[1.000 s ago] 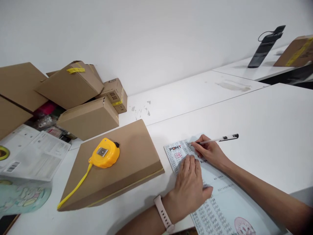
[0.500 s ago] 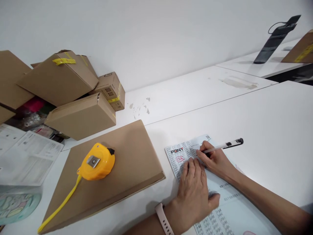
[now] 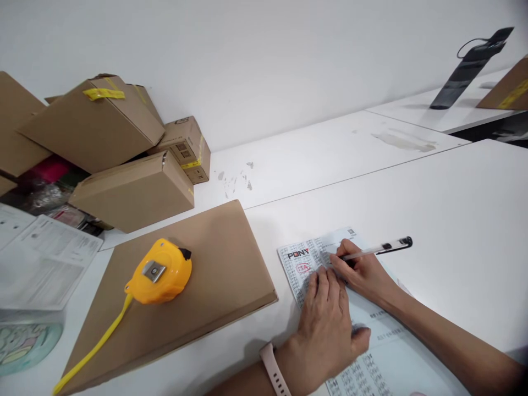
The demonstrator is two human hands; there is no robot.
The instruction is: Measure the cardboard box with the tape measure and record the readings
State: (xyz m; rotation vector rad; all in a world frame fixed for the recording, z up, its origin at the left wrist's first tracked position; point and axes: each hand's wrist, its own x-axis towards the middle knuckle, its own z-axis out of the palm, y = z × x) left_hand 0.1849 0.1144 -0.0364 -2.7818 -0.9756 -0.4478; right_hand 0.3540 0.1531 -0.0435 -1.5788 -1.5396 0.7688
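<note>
A printed sheet with a "PONY" heading lies on the white table. My left hand lies flat on the sheet, fingers stretched out, a pale watch strap on its wrist. My right hand is closed on a white pen with a black cap; the tip touches the sheet near its top. To the left lies a flat cardboard box with a yellow tape measure on top, its yellow tape trailing off to the lower left.
Several cardboard boxes are piled at the back left against the white wall. Printed papers and a patterned package lie at the left edge. A black bag and another box stand on a far right table.
The view shifted slightly, so the boxes moved left. My right hand with the pen crept a little down the sheet's top. My left hand stays flat on the sheet.
</note>
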